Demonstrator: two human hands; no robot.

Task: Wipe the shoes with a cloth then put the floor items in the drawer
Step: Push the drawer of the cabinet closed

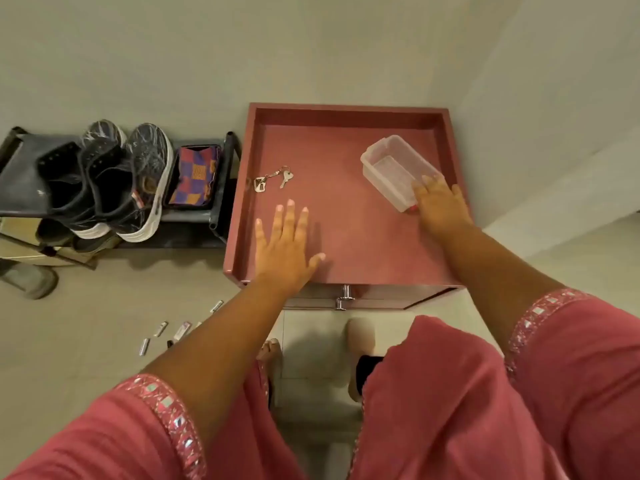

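The drawer [242, 202] stood pulled out. The right hand [441, 206] rested on a clear plastic box [394, 168] inside it, whether gripping I could not tell. The left hand [285, 247] hovered, fingers spread. Small items [161, 329] lay on the floor; shoes [114, 181] sat on the rack [20, 174].

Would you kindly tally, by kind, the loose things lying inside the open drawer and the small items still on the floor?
In the drawer:
Bunch of keys: 1
Clear plastic container: 1, with the right hand at its near end
On the floor, left of the left hand:
Small stick-like items: at least 4 visible; the arm may hide more
Total: at least 6
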